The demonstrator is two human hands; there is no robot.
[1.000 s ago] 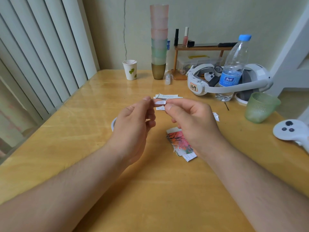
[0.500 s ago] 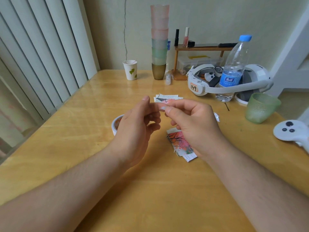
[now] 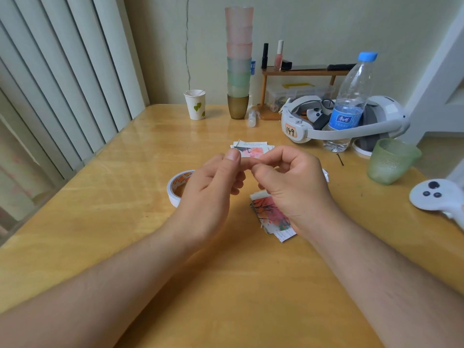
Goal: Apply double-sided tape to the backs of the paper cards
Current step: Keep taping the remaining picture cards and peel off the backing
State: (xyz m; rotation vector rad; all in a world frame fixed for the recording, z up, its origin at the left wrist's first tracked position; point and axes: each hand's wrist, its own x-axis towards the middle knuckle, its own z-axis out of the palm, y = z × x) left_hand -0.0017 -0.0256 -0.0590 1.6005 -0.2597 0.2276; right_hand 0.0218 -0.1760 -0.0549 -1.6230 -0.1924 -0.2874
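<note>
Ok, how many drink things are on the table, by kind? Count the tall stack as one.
Tall stack of frosted pink, green and gold cups: 1
White paper cup with green leaves: 1
Frosted green glass cup: 1
Clear plastic water bottle with blue cap: 1
Total: 4

Wooden table (image 3: 100, 222), pale green wall (image 3: 313, 23), white vertical blinds (image 3: 50, 84) at left, soft daylight
</note>
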